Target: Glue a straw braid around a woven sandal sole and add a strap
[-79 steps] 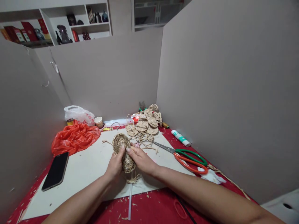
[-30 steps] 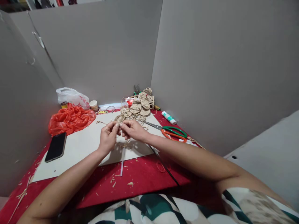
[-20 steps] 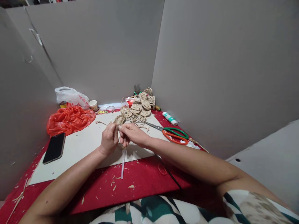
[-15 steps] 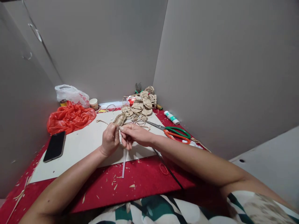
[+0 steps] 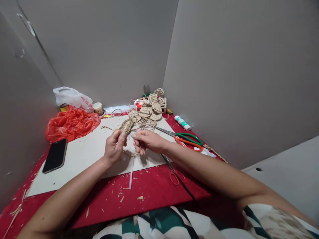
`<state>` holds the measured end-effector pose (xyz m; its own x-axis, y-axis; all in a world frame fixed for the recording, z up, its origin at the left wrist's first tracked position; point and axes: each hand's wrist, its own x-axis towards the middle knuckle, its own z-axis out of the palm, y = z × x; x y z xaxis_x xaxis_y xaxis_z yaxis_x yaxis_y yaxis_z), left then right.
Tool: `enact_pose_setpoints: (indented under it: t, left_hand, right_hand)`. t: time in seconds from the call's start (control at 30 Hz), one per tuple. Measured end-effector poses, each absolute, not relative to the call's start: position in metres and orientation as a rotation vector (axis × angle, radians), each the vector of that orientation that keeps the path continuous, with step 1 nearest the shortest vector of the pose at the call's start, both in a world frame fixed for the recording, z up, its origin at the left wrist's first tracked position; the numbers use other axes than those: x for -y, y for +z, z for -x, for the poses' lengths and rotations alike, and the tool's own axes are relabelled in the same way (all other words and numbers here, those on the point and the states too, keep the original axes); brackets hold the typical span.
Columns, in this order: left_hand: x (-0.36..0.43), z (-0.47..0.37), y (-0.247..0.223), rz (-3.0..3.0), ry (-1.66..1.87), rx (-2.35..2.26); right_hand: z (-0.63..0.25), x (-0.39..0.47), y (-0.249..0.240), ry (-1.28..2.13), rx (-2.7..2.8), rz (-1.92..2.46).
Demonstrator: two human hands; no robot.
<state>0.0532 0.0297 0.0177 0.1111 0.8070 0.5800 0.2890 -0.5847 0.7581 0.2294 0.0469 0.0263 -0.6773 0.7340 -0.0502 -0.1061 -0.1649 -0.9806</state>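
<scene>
My left hand [image 5: 114,146] is closed, thumb against fingers, on a small oval piece of woven straw [image 5: 126,125] that sticks out beyond the fingertips. Just to its right, my right hand [image 5: 148,141] makes a pinch. Whatever lies in that pinch is too small to make out. Below the hands, a loose straw strand [image 5: 132,153] and a thin clear plastic tube [image 5: 131,176] lie on the white board [image 5: 82,159]. Beyond them is a heap of woven straw ovals [image 5: 147,109] with twisted cord.
Large scissors [image 5: 188,137] with green and orange handles lie at right, near a white-and-green roll [image 5: 183,122]. Small red-handled scissors [image 5: 175,178] rest in front. At left are a phone [image 5: 54,156], a red plastic bag [image 5: 72,124], a white bag [image 5: 72,98] and a paper cup [image 5: 98,108].
My hands have moved apart, the left slightly left and the right slightly right, so a small gap shows between the fingertips. The camera view has shifted a little.
</scene>
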Motion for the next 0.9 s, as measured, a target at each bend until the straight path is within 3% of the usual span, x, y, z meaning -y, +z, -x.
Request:
enact_pose_setpoints:
  t: [0.37,0.67,0.9]
  left_hand:
    - [-0.0313,-0.0546,0.0171,-2.028,1.343,-1.006]
    - [-0.0347,-0.0511,0.0128,-2.336,1.257,-1.003]
    - [-0.0318,-0.0529,0.009,-2.379,1.327,-1.039]
  right_hand:
    - [-0.235,-0.0494,0.0202,1.856,1.578,0.788]
    - [-0.2354,-0.0498,0.0214,2.061,1.441,0.771]
    - [-0.2334,-0.0481,0.0159,2.043,1.507,0.711]
